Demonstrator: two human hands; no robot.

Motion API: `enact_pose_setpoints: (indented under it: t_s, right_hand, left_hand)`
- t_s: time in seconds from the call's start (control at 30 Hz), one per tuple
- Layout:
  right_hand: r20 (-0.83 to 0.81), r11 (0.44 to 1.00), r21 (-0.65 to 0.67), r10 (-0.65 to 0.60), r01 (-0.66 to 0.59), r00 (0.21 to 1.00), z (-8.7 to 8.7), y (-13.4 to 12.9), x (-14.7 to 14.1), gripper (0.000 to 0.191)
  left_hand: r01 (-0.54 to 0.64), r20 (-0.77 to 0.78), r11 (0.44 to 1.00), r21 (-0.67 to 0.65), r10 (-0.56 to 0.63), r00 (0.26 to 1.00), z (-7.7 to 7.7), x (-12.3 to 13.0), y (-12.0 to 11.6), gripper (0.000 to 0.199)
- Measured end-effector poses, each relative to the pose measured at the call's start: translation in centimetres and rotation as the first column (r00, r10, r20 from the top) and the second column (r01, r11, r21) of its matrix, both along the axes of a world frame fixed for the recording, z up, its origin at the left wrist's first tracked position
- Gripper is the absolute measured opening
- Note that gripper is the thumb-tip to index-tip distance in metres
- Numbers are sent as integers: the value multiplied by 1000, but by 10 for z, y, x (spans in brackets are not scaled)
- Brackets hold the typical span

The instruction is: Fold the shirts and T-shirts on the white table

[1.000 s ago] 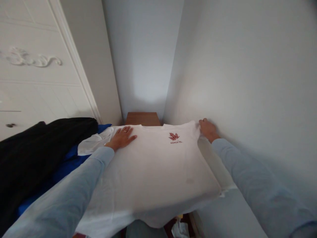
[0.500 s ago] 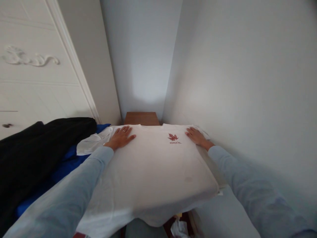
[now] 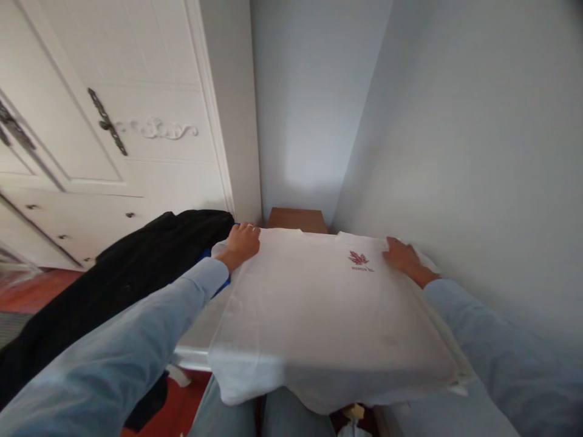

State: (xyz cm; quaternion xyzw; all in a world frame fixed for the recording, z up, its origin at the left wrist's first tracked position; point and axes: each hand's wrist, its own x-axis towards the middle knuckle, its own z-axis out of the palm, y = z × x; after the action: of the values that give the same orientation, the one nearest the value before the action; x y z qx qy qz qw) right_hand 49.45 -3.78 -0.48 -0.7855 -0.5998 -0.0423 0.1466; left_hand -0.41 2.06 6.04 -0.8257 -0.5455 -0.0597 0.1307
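A white T-shirt (image 3: 328, 315) lies spread on a white table (image 3: 194, 355), its neckline at the far side and its hem hanging over the near edge toward my legs. A red maple leaf print (image 3: 358, 258) with small lettering shows on the right chest. My left hand (image 3: 243, 244) is closed on the shirt's left shoulder, fingers curled over the cloth; the sleeve there is mostly hidden. At the right shoulder, my right hand (image 3: 405, 260) has its fingers bent and gripping the fabric, just beside the print.
Black clothing (image 3: 150, 273) is heaped on the left, over something blue (image 3: 221, 288). Behind it stands a white wardrobe (image 3: 173, 176). A brown wooden piece (image 3: 298, 218) sits in the far corner, and a grey wall (image 3: 492, 152) runs close along the right.
My view has turned left. Both hands went from lying flat to gripping the shirt. The shirt's left side and sleeve have been drawn in, and a strip of table shows there.
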Motion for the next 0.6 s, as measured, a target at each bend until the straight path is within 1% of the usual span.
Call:
enact_pose_setpoints:
  t_s: [0.07,0.13,0.2,0.27,0.33,0.4,0.47,0.53,0.57,0.6]
  right_hand:
    - [-14,998,-8,60,-60,998,5,5,-27,49]
    - [-44,984,5,175,-175,984,9,10,-57,51]
    - [-42,964,12,268,-267,963,10,15,-83,50]
    - [-24,951,16,309,-309,951,9,18,-100,48]
    - [-17,948,15,317,-317,948,4,19,-107,43]
    - [-18,950,8,312,-312,950,-4,17,-106,36]
    - [-15,947,19,320,-320,947,-12,13,-102,30]
    - [-9,935,69,348,-347,937,-20,10,-97,30]
    - [-5,927,98,365,-362,931,-23,9,-95,30]
    - [-1,919,123,378,-375,926,-25,8,-94,30]
  left_hand:
    - [-66,-25,997,-38,65,998,13,-26,7,38]
    - [-56,-42,992,-111,52,998,20,-49,12,42]
    - [-22,-24,983,-180,18,1000,22,-64,14,48]
    - [-11,14,976,-217,14,1000,20,-71,13,43]
    - [-39,59,974,-222,53,997,16,-71,14,30]
    - [-98,132,972,-215,128,983,16,-70,18,25]
    - [-197,237,960,-199,242,941,21,-72,27,31]
    - [-308,348,930,-199,361,865,28,-79,40,41]
    - [-351,398,914,-204,405,823,32,-83,46,45]
    - [-373,442,905,-205,425,790,36,-87,51,49]
